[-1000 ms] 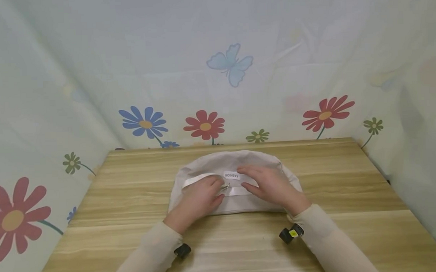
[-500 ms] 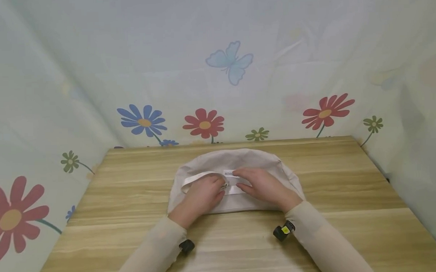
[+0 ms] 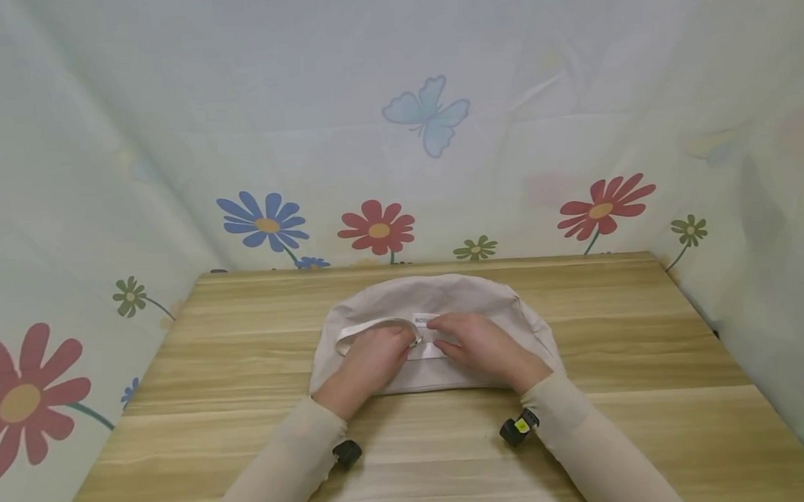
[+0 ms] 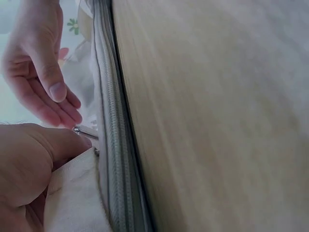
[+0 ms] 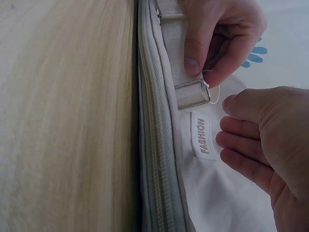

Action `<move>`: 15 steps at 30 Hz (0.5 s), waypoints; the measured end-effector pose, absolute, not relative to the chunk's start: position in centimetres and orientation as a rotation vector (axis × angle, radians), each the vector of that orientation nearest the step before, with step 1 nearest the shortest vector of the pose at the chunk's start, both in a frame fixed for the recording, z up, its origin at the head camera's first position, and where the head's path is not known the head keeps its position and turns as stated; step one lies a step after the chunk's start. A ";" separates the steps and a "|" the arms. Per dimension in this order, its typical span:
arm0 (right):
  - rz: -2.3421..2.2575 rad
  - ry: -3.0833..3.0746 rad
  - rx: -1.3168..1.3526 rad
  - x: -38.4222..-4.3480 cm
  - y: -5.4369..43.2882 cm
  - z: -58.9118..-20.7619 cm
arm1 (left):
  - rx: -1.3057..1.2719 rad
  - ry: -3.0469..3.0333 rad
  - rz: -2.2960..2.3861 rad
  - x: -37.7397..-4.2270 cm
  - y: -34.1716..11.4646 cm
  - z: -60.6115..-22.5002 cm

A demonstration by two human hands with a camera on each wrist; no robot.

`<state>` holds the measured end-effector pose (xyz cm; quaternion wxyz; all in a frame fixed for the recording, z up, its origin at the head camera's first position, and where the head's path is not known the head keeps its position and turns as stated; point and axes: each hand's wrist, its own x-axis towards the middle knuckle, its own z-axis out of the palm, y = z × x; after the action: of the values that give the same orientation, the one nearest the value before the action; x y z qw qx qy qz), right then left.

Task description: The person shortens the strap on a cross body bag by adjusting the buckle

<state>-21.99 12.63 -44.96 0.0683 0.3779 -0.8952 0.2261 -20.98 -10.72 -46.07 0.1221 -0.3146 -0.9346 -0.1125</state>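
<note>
A pale beige cloth bag [image 3: 458, 293] lies on the table, its long zipper [image 5: 157, 125] running along the near edge. My left hand [image 3: 374, 359] pinches the bag's whitish strap [image 5: 175, 46] between thumb and forefinger, right beside a metal buckle [image 5: 206, 92]. Part of the strap loops up over that hand in the head view. My right hand [image 3: 483, 346] is just to the right, fingers loosely extended and holding nothing. Its fingertips reach close to the white FASHION label [image 5: 202, 137], partly covering it in the head view.
A wood-grain table [image 3: 249, 433] surrounds the bag, with its far edge against a pale curtain [image 3: 290, 100] printed with flowers and a butterfly. Black wrist cameras [image 3: 347, 454] sit under both sleeves.
My right hand has shifted left toward the left hand and now covers part of the label. The left hand has hardly moved and keeps its pinch on the strap.
</note>
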 end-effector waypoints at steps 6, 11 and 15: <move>0.681 -2.697 1.119 -21.7 12.9 -44.5 | -0.914 -2.777 -0.513 -20.4 -11.2 -45.1; 0.692 -2.664 1.129 -21.4 13.4 -44.1 | -0.920 -2.797 -0.736 -19.6 -11.8 -43.7; 0.696 -2.615 1.161 -21.1 13.8 -43.7 | -0.919 -2.774 -0.824 -19.0 -12.3 -42.8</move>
<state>-21.10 13.77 -43.75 0.0980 0.3924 -0.8838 0.2353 -19.02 -12.32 -42.80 0.0527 -0.3024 -0.9123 -0.2712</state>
